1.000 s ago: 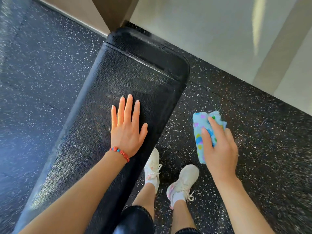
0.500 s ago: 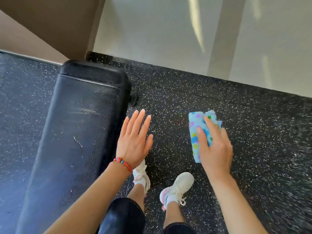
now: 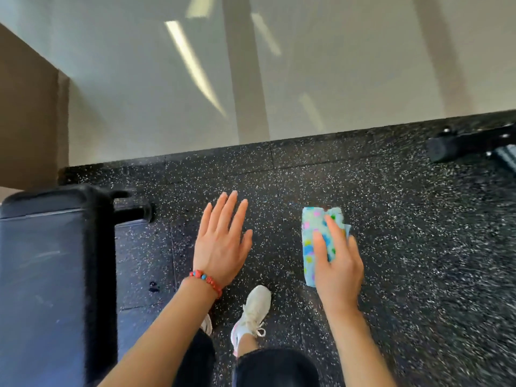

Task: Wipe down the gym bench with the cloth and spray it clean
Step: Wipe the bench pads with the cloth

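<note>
At the far left we see the counter (image 3: 42, 275), a black padded gym bench whose end and side run down the edge of the view. Its skin looks smooth and wipeable, firm underneath we judge. Just beside it lies the speckled rubber floor (image 3: 418, 247). Our left hand (image 3: 222, 247) hangs over that floor with fingers straight and spread, holding nothing, clear of the counter. Below it a white shoe (image 3: 252, 311) stands on the floor. Further right, our right hand (image 3: 335, 261) grips the cloth (image 3: 310, 241), a folded, spotted blue one, soft and light; it should be pressed flat under the palm. No spray bottle shows. At the far right a dark piece of equipment (image 3: 469, 145) is blurred, perhaps another frame.
</note>
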